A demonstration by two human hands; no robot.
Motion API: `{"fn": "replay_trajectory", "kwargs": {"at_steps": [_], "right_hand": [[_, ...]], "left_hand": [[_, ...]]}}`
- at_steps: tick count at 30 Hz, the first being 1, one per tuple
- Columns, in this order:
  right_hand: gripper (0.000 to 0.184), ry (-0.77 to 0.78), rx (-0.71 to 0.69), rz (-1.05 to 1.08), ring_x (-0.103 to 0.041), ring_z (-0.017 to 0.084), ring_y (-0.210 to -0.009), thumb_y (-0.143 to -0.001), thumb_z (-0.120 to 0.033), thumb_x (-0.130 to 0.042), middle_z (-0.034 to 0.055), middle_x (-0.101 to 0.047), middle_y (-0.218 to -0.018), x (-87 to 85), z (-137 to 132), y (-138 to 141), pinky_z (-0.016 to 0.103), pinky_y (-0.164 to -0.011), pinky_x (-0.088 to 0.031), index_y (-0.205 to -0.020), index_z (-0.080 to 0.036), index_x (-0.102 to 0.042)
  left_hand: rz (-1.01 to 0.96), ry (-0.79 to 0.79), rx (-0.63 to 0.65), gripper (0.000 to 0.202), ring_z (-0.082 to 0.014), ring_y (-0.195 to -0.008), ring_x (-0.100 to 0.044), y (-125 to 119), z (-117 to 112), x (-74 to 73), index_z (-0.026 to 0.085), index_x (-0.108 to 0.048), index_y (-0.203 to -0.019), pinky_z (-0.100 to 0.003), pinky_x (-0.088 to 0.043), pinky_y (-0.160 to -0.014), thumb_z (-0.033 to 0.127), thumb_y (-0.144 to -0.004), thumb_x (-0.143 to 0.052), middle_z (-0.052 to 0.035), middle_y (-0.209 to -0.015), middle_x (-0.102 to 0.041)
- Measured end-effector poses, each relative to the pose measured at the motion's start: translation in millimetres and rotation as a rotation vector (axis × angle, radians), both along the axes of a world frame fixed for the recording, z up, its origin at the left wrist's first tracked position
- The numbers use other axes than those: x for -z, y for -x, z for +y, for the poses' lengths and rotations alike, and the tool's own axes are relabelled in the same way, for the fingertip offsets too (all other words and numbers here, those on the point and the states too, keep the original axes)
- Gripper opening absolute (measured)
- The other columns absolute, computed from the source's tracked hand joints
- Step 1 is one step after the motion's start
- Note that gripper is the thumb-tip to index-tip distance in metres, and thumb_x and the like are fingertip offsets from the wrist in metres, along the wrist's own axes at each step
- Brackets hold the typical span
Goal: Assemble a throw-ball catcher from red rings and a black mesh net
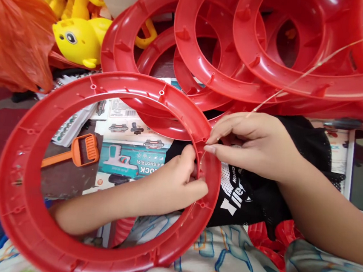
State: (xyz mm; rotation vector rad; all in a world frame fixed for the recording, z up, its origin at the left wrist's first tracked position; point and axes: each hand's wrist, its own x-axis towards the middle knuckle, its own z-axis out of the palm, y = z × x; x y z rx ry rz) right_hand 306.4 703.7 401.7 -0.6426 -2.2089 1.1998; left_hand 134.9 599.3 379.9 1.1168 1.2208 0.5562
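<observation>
A large red plastic ring, hollow and ribbed on the face toward me, stands tilted over my lap. My left hand reaches through its opening, fingers wrapped round the inner edge on the right side. At the same side my right hand pinches thumb and forefinger together on a thin straw-coloured string. One stretch of the string runs from that hand to the upper right. Another thin stretch shows on the ring's inside face between my hands.
Several more red rings are heaped behind. An orange toy rake lies beside printed boxes. Yellow toys and an orange plastic bag are at upper left. Black cloth with white lettering lies under my right arm.
</observation>
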Motion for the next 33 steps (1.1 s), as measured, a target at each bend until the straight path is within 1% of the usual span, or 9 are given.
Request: {"fn": "replay_trajectory", "kwargs": {"at_steps": [4, 9, 12, 15, 19, 22, 24, 29, 33], "right_hand": [[0.003, -0.027, -0.07, 0.037, -0.063, 0.007, -0.069, -0.08, -0.012, -0.069, 0.0015, -0.069, -0.079, -1.8, 2.3, 0.6, 0.018, -0.061, -0.049, -0.077, -0.013, -0.07], [0.008, -0.098, -0.122, -0.001, -0.066, 0.007, -0.074, -0.083, -0.013, -0.067, -0.0007, -0.07, -0.077, -1.7, 4.9, 0.2, 0.018, -0.069, -0.052, -0.078, -0.016, -0.071], [0.007, -0.104, -0.107, -0.004, -0.066, 0.008, -0.073, -0.084, -0.015, -0.066, -0.0009, -0.07, -0.078, -0.3, 5.2, -0.8, 0.019, -0.07, -0.052, -0.079, -0.017, -0.071], [0.007, -0.148, -0.061, 0.02, -0.066, 0.008, -0.077, -0.086, -0.016, -0.065, -0.0004, -0.07, -0.083, 0.7, 4.4, -0.4, 0.019, -0.072, -0.052, -0.081, -0.018, -0.07], [0.008, -0.229, -0.051, 0.005, -0.066, 0.009, -0.08, -0.088, -0.017, -0.063, 0.0002, -0.07, -0.087, -0.2, 2.9, 0.0, 0.02, -0.072, -0.052, -0.083, -0.019, -0.069], [0.008, -0.254, -0.072, 0.01, -0.065, 0.008, -0.073, -0.088, -0.019, -0.064, 0.0008, -0.07, -0.08, -1.4, 2.3, -1.4, 0.019, -0.066, -0.05, -0.083, -0.016, -0.069], [0.008, -0.256, -0.085, 0.019, -0.065, 0.008, -0.071, -0.087, -0.02, -0.065, 0.0011, -0.07, -0.077, -2.0, 1.8, -2.9, 0.018, -0.064, -0.049, -0.082, -0.015, -0.069], [0.005, -0.245, -0.09, 0.033, -0.064, 0.008, -0.068, -0.081, -0.013, -0.066, -0.0007, -0.069, -0.075, -4.2, -0.2, -6.3, 0.018, -0.062, -0.049, -0.079, -0.017, -0.069], [0.01, -0.234, -0.087, 0.013, -0.06, 0.007, -0.063, -0.076, -0.008, -0.063, -0.0021, -0.066, -0.07, -7.5, -1.2, -7.9, 0.018, -0.058, -0.046, -0.076, -0.017, -0.068]], "left_hand": [[0.004, 0.088, 0.147, 0.032, -0.0129, -0.069, -0.052, -0.3, -0.8, -10.6, 0.02, -0.036, -0.112, -0.029, -0.045, -0.06, 0.025, -0.086, -0.054, 0.0021, -0.085, -0.053], [-0.109, 0.157, 0.159, 0.03, -0.0108, -0.066, -0.05, -3.4, -1.8, -10.2, 0.02, -0.034, -0.112, -0.025, -0.043, -0.057, 0.023, -0.088, -0.053, 0.0027, -0.081, -0.053], [-0.319, 0.158, 0.062, 0.027, -0.0123, -0.079, -0.061, -7.3, -5.3, -3.4, 0.021, -0.038, -0.109, -0.025, -0.051, -0.067, 0.024, -0.09, -0.057, -0.0016, -0.092, -0.062], [-0.423, -0.009, -0.193, 0.02, -0.0132, -0.087, -0.065, -16.5, -10.1, 0.1, 0.018, -0.051, -0.101, -0.024, -0.055, -0.077, 0.026, -0.087, -0.063, -0.0035, -0.095, -0.067], [-0.455, -0.132, -0.469, 0.015, -0.0119, -0.071, -0.065, -33.8, -15.1, 0.3, 0.018, -0.06, -0.093, -0.022, -0.055, -0.066, 0.033, -0.09, -0.06, -0.0017, -0.081, -0.069], [-0.476, -0.101, -0.5, 0.014, -0.0086, -0.047, -0.052, -42.5, -14.6, 3.2, 0.021, -0.055, -0.1, -0.019, -0.046, -0.048, 0.032, -0.092, -0.058, 0.0061, -0.059, -0.06], [-0.465, -0.109, -0.501, 0.015, -0.0074, -0.042, -0.047, -44.3, -12.1, 5.4, 0.023, -0.053, -0.104, -0.017, -0.041, -0.044, 0.027, -0.091, -0.059, 0.0093, -0.053, -0.055], [-0.413, -0.165, -0.522, 0.012, -0.0084, -0.061, -0.061, -43.9, -3.6, 0.4, 0.019, -0.054, -0.088, -0.018, -0.048, -0.056, 0.013, -0.079, -0.061, 0.0049, -0.068, -0.064], [-0.277, -0.123, -0.445, 0.022, -0.0103, -0.062, -0.061, -44.5, 0.3, -6.2, 0.02, -0.049, -0.097, -0.022, -0.049, -0.059, 0.012, -0.078, -0.056, 0.0054, -0.071, -0.064]]}}
